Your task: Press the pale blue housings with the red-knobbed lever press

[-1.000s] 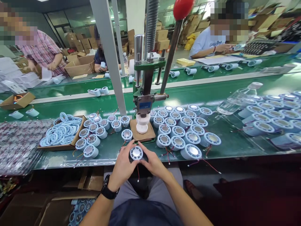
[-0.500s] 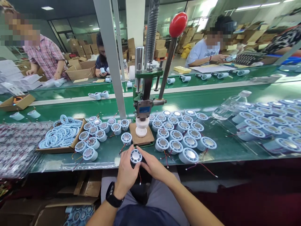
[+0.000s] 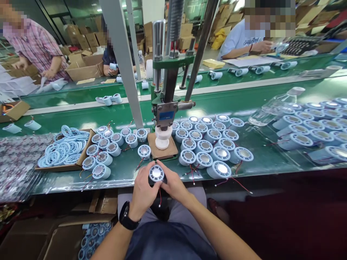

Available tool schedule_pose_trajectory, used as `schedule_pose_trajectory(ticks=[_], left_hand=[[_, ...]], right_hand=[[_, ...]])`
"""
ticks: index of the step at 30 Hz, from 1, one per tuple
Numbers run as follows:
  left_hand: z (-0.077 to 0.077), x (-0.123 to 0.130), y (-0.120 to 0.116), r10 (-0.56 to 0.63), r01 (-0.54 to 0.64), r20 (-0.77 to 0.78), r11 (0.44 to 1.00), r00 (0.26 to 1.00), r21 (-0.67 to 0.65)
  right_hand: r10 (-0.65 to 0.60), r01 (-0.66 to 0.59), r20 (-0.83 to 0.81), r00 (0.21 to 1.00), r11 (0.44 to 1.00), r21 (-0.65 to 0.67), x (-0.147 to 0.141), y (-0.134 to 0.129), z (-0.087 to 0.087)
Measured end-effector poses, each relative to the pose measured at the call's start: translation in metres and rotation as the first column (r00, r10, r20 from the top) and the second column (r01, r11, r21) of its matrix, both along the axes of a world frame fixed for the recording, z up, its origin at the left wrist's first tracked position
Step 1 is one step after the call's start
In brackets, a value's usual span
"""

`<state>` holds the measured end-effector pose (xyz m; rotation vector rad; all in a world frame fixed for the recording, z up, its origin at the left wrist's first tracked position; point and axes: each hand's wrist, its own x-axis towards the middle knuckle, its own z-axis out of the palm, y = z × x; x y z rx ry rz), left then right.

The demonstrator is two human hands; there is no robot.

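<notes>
Between my two hands, at the bench's front edge, is a light-blue round motor housing [image 3: 156, 173] with a slotted ring and a silver centre on top. A thin red wire with a white plug hangs below it. My left hand [image 3: 143, 186] wraps its left side, and my right hand [image 3: 173, 186] closes around its right side. Just beyond them stands a hand press [image 3: 166, 112], its white round pressing head [image 3: 162, 139] above a brown pad [image 3: 173, 151]. Similar housings stand in groups left [image 3: 104, 157] and right [image 3: 204, 159] of the press.
A cardboard tray [image 3: 86, 150] of loose blue rings sits at left beside stacked clear plastic packing [image 3: 21, 162]. On the right lies a tilted clear bottle [image 3: 273, 106] near more housings [image 3: 296, 141]. A grey post [image 3: 121, 65] rises behind. Several people work across the green conveyor [image 3: 230, 97].
The view has tilted down and come slightly closer, so the press's red knob is out of sight. Both hands keep hold of the housing at the bench edge.
</notes>
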<state>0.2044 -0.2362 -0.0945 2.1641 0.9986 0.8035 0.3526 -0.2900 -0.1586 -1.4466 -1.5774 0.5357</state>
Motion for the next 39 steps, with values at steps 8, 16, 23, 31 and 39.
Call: schedule_pose_trajectory(ticks=[8, 16, 23, 31, 39], left_hand=[[0.002, 0.0, 0.001, 0.006, -0.006, -0.001, 0.997, 1.0, -0.072], [-0.01, 0.004, -0.011, 0.0, -0.001, -0.009, 0.993, 1.0, -0.115], [0.005, 0.013, 0.004, 0.153, -0.15, 0.006, 0.972, 0.988, -0.182], [0.052, 0.059, 0.067, 0.193, -0.172, 0.087, 0.963, 0.977, -0.209], [0.045, 0.104, 0.093, 0.042, 0.026, 0.246, 0.964, 0.968, -0.266]], right_hand=[[-0.037, 0.037, 0.025, 0.999, 0.999, 0.021, -0.001, -0.005, -0.006], [-0.033, 0.025, 0.099, 0.995, 0.996, 0.086, -0.005, -0.005, -0.006], [-0.036, 0.037, -0.005, 0.999, 0.993, 0.11, -0.002, -0.008, 0.002], [-0.061, 0.108, -0.298, 0.952, 0.984, 0.145, 0.002, -0.01, 0.01], [-0.063, 0.138, -0.329, 0.942, 0.968, 0.212, 0.0, -0.009, 0.014]])
